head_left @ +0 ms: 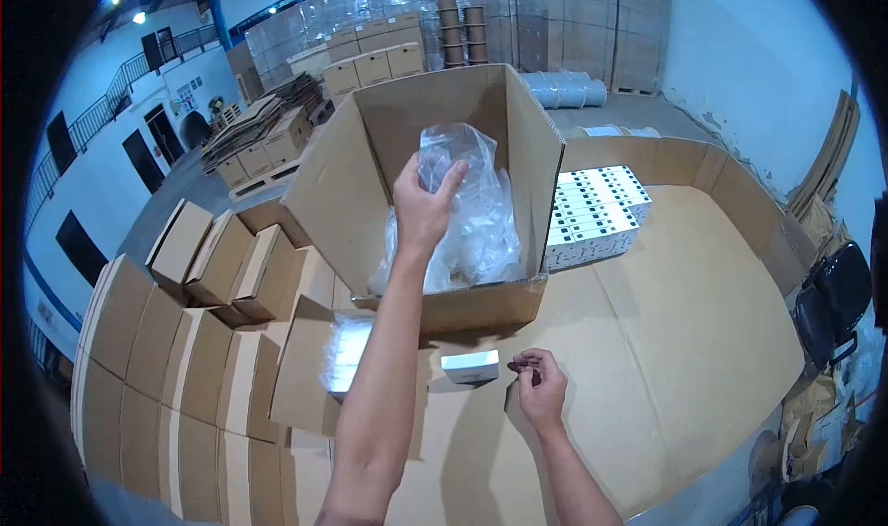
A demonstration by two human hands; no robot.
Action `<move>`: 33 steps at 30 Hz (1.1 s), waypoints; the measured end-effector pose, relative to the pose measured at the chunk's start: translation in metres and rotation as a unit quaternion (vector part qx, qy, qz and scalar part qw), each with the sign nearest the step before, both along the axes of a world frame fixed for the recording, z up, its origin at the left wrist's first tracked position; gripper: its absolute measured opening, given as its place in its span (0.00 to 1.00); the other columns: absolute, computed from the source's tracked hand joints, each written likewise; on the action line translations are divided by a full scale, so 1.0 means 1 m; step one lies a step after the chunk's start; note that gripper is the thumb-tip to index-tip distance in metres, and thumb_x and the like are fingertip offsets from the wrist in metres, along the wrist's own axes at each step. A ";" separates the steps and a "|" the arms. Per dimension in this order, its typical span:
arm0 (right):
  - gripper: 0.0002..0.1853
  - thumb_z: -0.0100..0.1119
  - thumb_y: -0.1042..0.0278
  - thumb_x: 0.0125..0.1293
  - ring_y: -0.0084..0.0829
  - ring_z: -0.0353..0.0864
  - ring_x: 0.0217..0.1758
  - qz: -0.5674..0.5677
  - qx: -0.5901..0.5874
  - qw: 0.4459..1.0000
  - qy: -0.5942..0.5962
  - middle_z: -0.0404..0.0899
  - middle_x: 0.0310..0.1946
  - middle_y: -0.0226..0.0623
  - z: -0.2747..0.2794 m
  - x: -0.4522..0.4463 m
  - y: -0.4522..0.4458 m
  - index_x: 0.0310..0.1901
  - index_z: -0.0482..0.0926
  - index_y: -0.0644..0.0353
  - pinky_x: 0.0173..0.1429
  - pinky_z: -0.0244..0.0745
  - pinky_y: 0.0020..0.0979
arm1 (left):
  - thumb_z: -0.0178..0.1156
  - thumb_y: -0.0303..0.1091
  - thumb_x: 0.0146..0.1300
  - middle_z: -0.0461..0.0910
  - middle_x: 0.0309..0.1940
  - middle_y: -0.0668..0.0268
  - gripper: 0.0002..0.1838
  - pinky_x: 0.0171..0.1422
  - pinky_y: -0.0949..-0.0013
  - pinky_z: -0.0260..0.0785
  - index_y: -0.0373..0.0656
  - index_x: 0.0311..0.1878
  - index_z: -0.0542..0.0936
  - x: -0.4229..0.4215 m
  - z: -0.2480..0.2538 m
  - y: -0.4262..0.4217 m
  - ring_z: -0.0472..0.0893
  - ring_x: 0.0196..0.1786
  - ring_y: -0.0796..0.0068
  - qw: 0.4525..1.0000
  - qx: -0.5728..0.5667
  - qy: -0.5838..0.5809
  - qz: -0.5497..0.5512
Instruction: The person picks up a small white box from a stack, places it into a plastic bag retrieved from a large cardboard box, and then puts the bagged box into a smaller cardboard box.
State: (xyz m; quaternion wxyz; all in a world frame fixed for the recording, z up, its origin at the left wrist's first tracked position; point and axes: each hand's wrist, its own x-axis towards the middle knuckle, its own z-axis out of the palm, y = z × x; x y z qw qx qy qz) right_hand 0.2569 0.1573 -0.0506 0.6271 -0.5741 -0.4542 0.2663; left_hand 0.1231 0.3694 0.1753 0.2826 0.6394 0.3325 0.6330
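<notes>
My left hand (425,198) is closed on a clear plastic bag (456,147), lifted inside the mouth of a large open carton (324,170). More crumpled clear bags (481,239) fill the carton's bottom below it. My right hand (539,389) is over the cardboard-covered table, its fingers loosely curled with a gap at the thumb, and nothing visible in them. Just left of that hand, apart from it, a small white box (470,367) lies on the table. Beside my left forearm, bubble-wrapped white boxes (348,352) show in an open carton, partly hidden by the arm.
Rows of white boxes with dark squares (597,216) stand right of the large carton. Several brown cartons (199,350) are stacked at the left. A cardboard wall (684,160) edges the table (684,341); a black chair (832,299) is beyond its right side.
</notes>
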 end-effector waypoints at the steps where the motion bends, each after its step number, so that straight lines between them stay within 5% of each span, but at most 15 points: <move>1: 0.11 0.50 0.83 0.65 0.32 0.90 0.43 0.003 0.001 1.000 0.001 0.87 0.37 0.42 0.003 0.000 -0.001 0.46 0.79 0.66 0.49 0.84 0.31 | 0.73 0.40 0.64 0.81 0.28 0.69 0.16 0.31 0.72 0.69 0.38 0.42 0.81 -0.003 -0.003 -0.017 0.76 0.26 0.82 0.999 -0.032 -0.028 -0.007; 6: 0.10 0.49 0.83 0.66 0.32 0.90 0.41 0.015 0.015 1.000 -0.008 0.87 0.38 0.42 -0.004 0.002 -0.007 0.46 0.78 0.67 0.50 0.83 0.30 | 0.72 0.37 0.65 0.81 0.29 0.71 0.14 0.30 0.73 0.68 0.39 0.43 0.81 -0.024 -0.039 -0.094 0.75 0.26 0.83 0.994 -0.102 -0.041 0.011; 8: 0.08 0.49 0.84 0.70 0.27 0.87 0.41 0.036 -0.007 0.999 0.027 0.85 0.38 0.41 0.004 0.002 -0.009 0.47 0.76 0.68 0.48 0.85 0.29 | 0.72 0.36 0.65 0.81 0.30 0.71 0.13 0.31 0.75 0.68 0.39 0.43 0.80 -0.028 -0.063 -0.124 0.76 0.28 0.85 0.998 -0.021 -0.041 0.036; 11: 0.06 0.51 0.76 0.75 0.25 0.86 0.40 0.091 -0.047 0.988 0.119 0.84 0.37 0.40 0.032 0.001 -0.019 0.47 0.76 0.68 0.39 0.81 0.25 | 0.72 0.36 0.65 0.81 0.33 0.72 0.12 0.33 0.76 0.70 0.40 0.45 0.81 -0.040 -0.094 -0.178 0.77 0.32 0.86 0.977 -0.209 -0.040 0.002; 17: 0.09 0.60 0.66 0.75 0.17 0.75 0.29 0.262 -0.012 0.941 0.213 0.80 0.32 0.30 0.049 -0.001 -0.041 0.42 0.80 0.64 0.35 0.71 0.20 | 0.71 0.37 0.66 0.81 0.33 0.72 0.14 0.32 0.76 0.70 0.39 0.46 0.80 -0.040 -0.165 -0.235 0.77 0.32 0.85 0.962 -0.261 -0.080 -0.011; 19: 0.08 0.65 0.68 0.71 0.14 0.73 0.29 0.252 -0.089 0.963 -0.037 0.79 0.29 0.27 0.054 -0.007 -0.047 0.41 0.80 0.65 0.35 0.69 0.20 | 0.71 0.37 0.67 0.81 0.35 0.71 0.14 0.35 0.75 0.71 0.38 0.47 0.80 -0.041 -0.175 -0.240 0.77 0.34 0.84 0.966 -0.250 -0.067 0.007; 23: 0.09 0.69 0.70 0.67 0.12 0.70 0.28 0.269 -0.124 0.948 -0.114 0.78 0.26 0.21 0.062 -0.013 -0.051 0.42 0.80 0.64 0.32 0.66 0.22 | 0.65 0.39 0.72 0.81 0.36 0.70 0.13 0.41 0.75 0.71 0.38 0.47 0.79 -0.045 -0.196 -0.239 0.77 0.38 0.84 0.960 -0.258 -0.094 0.051; 33: 0.09 0.71 0.72 0.66 0.13 0.67 0.27 0.305 -0.169 0.937 -0.022 0.73 0.26 0.20 0.056 0.000 -0.045 0.38 0.76 0.60 0.32 0.66 0.22 | 0.53 0.41 0.80 0.73 0.31 0.74 0.14 0.37 0.76 0.65 0.41 0.39 0.72 -0.043 -0.190 -0.239 0.69 0.34 0.88 0.948 -0.262 -0.173 0.052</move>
